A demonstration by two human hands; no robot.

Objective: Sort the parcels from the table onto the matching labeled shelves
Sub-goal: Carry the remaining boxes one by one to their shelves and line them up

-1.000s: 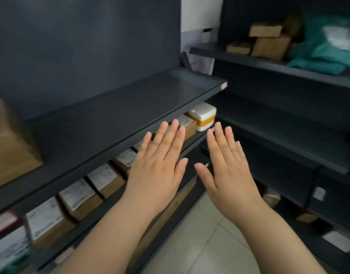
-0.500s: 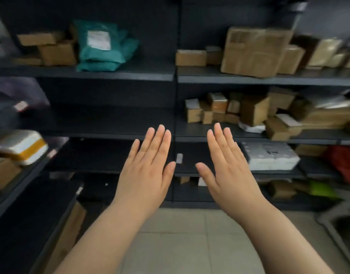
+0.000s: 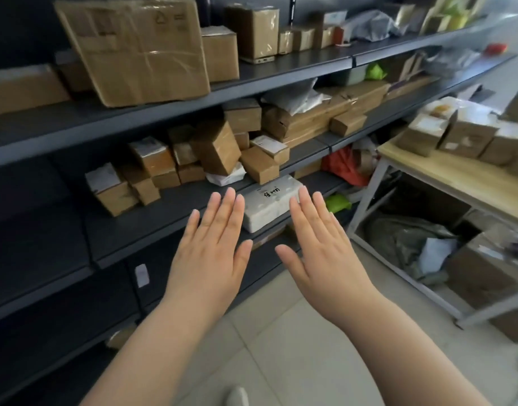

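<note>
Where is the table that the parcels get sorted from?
The table stands at the far right of the head view, beside the dark shelves, with pale boxes on its wooden top.

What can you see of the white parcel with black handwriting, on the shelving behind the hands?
The white parcel is a long, flat block, seemingly foam or white wrap, with black handwritten marks on its top face. It lies flat, one level below the dark shelf that holds brown boxes. A green bag lies to its right. The left hand and right hand, both open, hide its ends; neither visibly touches it.
</note>
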